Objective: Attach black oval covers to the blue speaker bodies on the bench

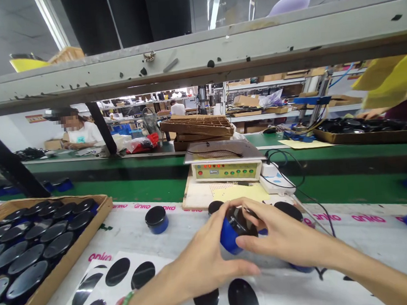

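Observation:
Between my two hands, above the worktable, is a round blue housing with a glossy black top [231,237], held tilted. My left hand [210,243] curves around its left side, its thumb stretched out below. From the right, my right hand [271,229] grips it with bent fingers, the thumb lying on the front. Under my left forearm lies a white sheet with round black stickers [243,298]. A similar blue and black round piece [156,219] stands left of my hands, and another black-topped piece [288,210] sits partly hidden behind my right hand.
At left, a cardboard tray [103,202] holds several rows of black-topped pieces. A control box [226,170] with buttons and red digits stands behind my hands, with cables at its right. Beyond runs a green conveyor belt [146,187]; a shelf beam [196,54] crosses overhead.

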Demonstrator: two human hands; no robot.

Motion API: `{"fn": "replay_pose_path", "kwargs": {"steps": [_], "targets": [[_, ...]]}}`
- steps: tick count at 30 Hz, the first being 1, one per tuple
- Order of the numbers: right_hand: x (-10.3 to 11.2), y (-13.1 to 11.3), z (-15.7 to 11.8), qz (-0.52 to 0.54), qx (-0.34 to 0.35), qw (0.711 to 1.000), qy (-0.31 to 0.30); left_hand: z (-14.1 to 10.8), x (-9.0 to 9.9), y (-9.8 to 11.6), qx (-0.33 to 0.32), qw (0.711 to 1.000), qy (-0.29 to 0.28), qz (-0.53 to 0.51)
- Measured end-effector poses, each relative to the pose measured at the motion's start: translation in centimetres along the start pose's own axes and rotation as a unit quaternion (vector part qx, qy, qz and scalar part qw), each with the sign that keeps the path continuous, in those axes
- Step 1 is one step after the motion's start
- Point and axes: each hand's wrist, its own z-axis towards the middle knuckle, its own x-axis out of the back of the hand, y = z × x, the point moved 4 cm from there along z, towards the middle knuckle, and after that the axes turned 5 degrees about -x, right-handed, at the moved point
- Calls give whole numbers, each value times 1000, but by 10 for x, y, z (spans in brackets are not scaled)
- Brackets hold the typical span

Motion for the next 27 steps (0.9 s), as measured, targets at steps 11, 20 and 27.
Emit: {"fn": "replay_pose_path", "kwargs": {"steps": [11, 20, 27], "targets": [[-11, -16, 1, 76, 11, 997, 21, -8, 7, 15, 22, 999, 8, -24], [-35, 6, 14, -155, 21, 988, -5, -7, 8, -46, 89, 994, -26, 49], [-35, 34, 25, -205, 14, 979, 15, 43, -10, -85, 71, 996, 55, 9]]}}
